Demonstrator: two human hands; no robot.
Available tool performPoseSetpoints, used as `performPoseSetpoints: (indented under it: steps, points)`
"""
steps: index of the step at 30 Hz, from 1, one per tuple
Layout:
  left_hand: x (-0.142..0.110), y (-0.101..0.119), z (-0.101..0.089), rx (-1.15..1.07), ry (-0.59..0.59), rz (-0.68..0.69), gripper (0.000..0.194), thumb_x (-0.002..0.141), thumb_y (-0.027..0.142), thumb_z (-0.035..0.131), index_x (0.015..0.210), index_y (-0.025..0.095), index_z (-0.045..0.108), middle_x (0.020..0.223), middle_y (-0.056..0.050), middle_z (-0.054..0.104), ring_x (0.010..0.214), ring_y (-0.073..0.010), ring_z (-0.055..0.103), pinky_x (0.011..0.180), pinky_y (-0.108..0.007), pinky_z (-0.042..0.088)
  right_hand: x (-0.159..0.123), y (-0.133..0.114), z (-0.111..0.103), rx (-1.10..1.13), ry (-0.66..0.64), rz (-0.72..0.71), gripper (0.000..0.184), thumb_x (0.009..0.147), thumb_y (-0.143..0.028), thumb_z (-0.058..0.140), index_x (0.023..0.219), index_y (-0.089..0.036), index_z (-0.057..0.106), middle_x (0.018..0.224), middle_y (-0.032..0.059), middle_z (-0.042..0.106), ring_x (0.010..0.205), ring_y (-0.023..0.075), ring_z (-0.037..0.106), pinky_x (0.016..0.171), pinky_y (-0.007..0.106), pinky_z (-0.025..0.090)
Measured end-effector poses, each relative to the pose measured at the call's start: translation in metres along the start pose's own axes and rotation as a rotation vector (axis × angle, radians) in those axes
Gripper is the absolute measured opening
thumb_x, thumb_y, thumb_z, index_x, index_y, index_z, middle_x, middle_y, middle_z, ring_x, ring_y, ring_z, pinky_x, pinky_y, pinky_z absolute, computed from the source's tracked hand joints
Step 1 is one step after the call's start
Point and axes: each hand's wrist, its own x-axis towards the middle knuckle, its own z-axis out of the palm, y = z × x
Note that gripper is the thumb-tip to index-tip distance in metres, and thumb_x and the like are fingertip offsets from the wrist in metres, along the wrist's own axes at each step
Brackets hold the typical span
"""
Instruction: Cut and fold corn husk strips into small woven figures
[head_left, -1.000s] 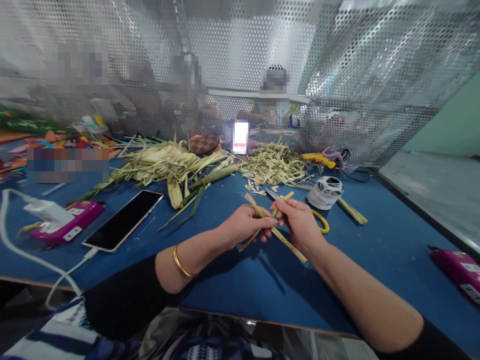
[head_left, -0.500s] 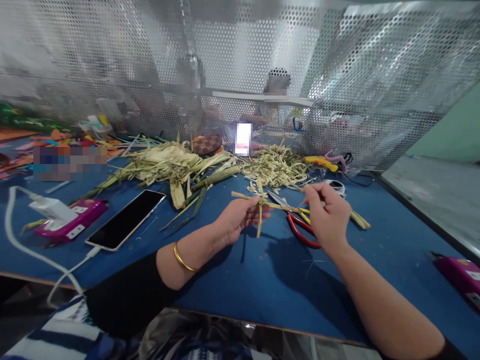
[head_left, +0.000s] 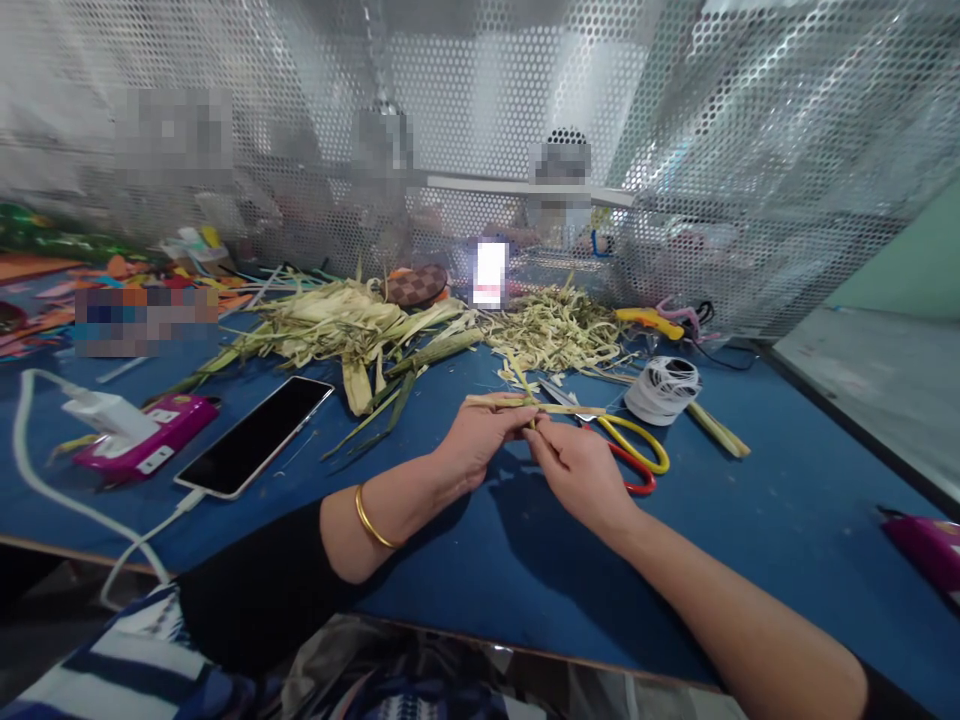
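Observation:
My left hand [head_left: 480, 435] pinches a small cross of dried, husk-like plant strips [head_left: 570, 408] near its middle, with arms pointing right and away from me. My right hand [head_left: 585, 468] is close against it, its thumb and fingertips closed on the cross's near arm. The fingers partly hide the centre. Scissors [head_left: 663, 458] with one yellow and one red handle lie under and beyond my right hand, blades toward the cross. Right of them stands a spool of white thread [head_left: 654, 405].
Piles of husks [head_left: 330, 325] and shredded strips [head_left: 559, 330] lie at the back before a perforated metal screen [head_left: 465, 80]. At left are a charging phone [head_left: 255, 437] and a magenta power strip [head_left: 161, 440]. A loose husk piece [head_left: 720, 432] lies right; people show behind the screen.
My right hand has come left and down from over the scissors and thread spool to the cross, uncovering both. My left hand still holds the cross.

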Motion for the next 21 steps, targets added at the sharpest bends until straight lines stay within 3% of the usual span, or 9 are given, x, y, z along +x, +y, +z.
performPoseSetpoints:
  steps: [3,8,14,19,21]
  points:
    - [0.0,-0.001,0.0,0.019,0.02,-0.028,0.017,0.06,0.013,0.077,0.074,0.01,0.069,0.07,-0.005,0.07,0.069,-0.0143,0.064,0.067,-0.025,0.051,-0.003,-0.001,0.003,-0.072,0.007,-0.076,0.035,0.093,-0.028,0.038,0.058,-0.022,0.043,0.055,0.0006,0.053,0.05,0.0134,0.046,0.052,0.027,0.029]
    - [0.006,-0.002,-0.005,0.006,0.044,-0.116,0.016,0.062,0.013,0.077,0.074,0.012,0.068,0.07,-0.005,0.07,0.067,-0.0139,0.064,0.065,-0.025,0.051,-0.004,-0.004,0.002,-0.104,-0.037,-0.067,0.035,0.095,-0.03,0.038,0.062,-0.021,0.05,0.059,0.0011,0.057,0.053,0.0144,0.051,0.053,0.026,0.031]
    - [0.004,0.001,-0.007,0.069,-0.007,-0.098,0.028,0.061,0.027,0.081,0.083,0.013,0.071,0.079,-0.007,0.071,0.072,-0.0138,0.065,0.067,-0.024,0.049,0.006,0.007,-0.022,-0.342,0.246,-0.103,0.023,0.093,-0.033,0.046,0.099,-0.018,0.063,0.095,0.0126,0.065,0.086,0.0249,0.057,0.074,0.034,0.038]
    - [0.004,0.004,-0.007,0.201,-0.051,-0.117,0.035,0.061,0.032,0.081,0.088,0.013,0.071,0.075,-0.005,0.067,0.063,-0.0114,0.059,0.06,-0.023,0.046,0.011,0.025,-0.021,-0.367,0.013,-0.12,0.021,0.094,-0.025,0.044,0.082,-0.02,0.061,0.073,0.004,0.065,0.071,0.0196,0.057,0.074,0.031,0.035]
    - [0.007,0.008,-0.01,0.273,0.029,-0.068,0.042,0.066,0.037,0.077,0.1,0.014,0.068,0.081,-0.006,0.067,0.065,-0.0128,0.06,0.059,-0.024,0.045,0.012,0.029,-0.022,-0.399,0.002,-0.111,0.023,0.094,-0.024,0.043,0.08,-0.02,0.061,0.073,0.0038,0.065,0.067,0.0185,0.056,0.07,0.03,0.033]
